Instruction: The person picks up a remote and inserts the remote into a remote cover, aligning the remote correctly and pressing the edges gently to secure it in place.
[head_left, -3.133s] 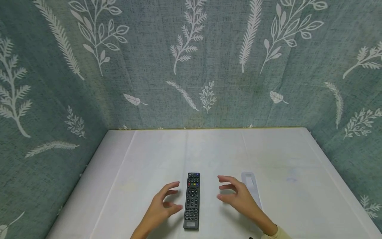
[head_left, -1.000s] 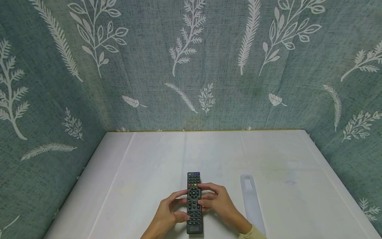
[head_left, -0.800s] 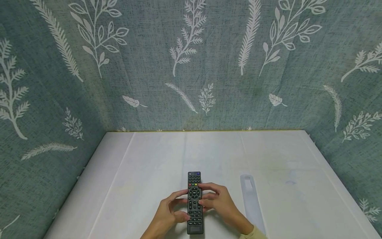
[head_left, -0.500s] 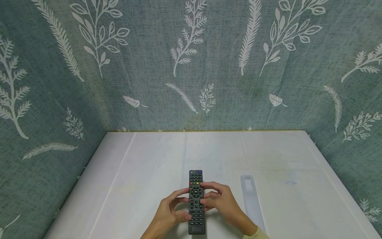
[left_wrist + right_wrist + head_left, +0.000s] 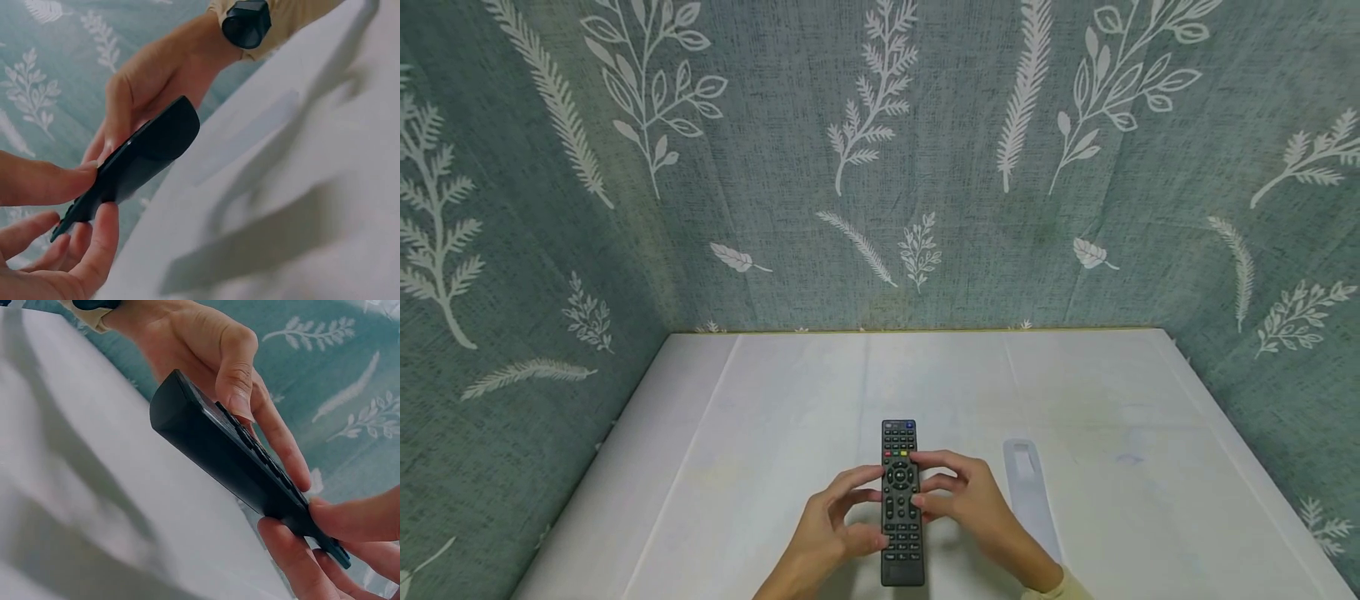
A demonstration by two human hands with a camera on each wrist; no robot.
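A black remote control (image 5: 901,517) stands lengthwise before me, its buttons facing up toward the head camera. My left hand (image 5: 820,525) grips its left edge, thumb over the lower buttons. On the opposite edge, my right hand (image 5: 973,504) pinches it between thumb and fingers around the middle. Both wrist views show the remote control (image 5: 140,150) raised over the table, tilted, with a shadow below. In the right wrist view the thick lower end of the remote control (image 5: 181,412) points up and left. Fingers curl under its back.
A pale translucent strip (image 5: 1033,500) with a rectangular cut-out near its far end lies to the right on the white table (image 5: 775,400). Patterned green-grey cloth (image 5: 775,183) walls in the back and sides. A dark wrist device (image 5: 246,24) sits on the right wrist.
Both hands, earlier apart on either side of the remote control, have closed in and grip it. Since then the remote has risen from the table and shifted slightly right.
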